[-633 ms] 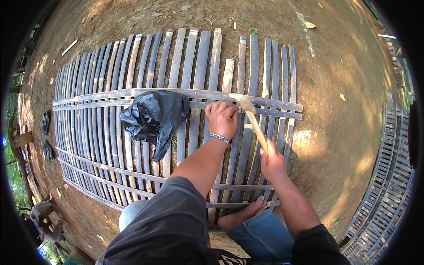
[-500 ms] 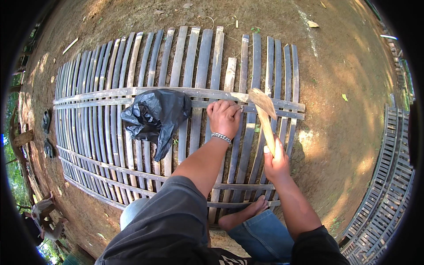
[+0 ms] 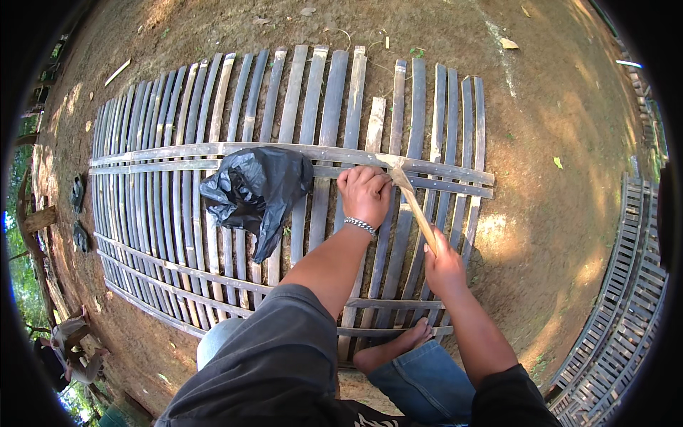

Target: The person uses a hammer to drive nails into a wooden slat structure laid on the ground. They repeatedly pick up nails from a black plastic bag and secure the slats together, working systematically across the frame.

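The right hand point(image 3: 445, 268) is clenching a pale wooden-handled hammer point(image 3: 417, 208); its head point(image 3: 400, 176) is sitting just right of the left hand point(image 3: 364, 198), which is resting bent-fingered on a grey bamboo-slat panel point(image 3: 334, 92); what it is pinching, I cannot tell.

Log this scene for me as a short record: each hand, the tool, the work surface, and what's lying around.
Left hand: resting on a dark crosspiece, fingers curled; whether it pinches anything is unclear
Right hand: gripping the tool's handle
Tool: wooden mallet, its head just right of the left hand
Work surface: slatted panel of narrow strips, over bare earth
On panel: black plastic bag, left of the left hand
Far right: second slatted panel
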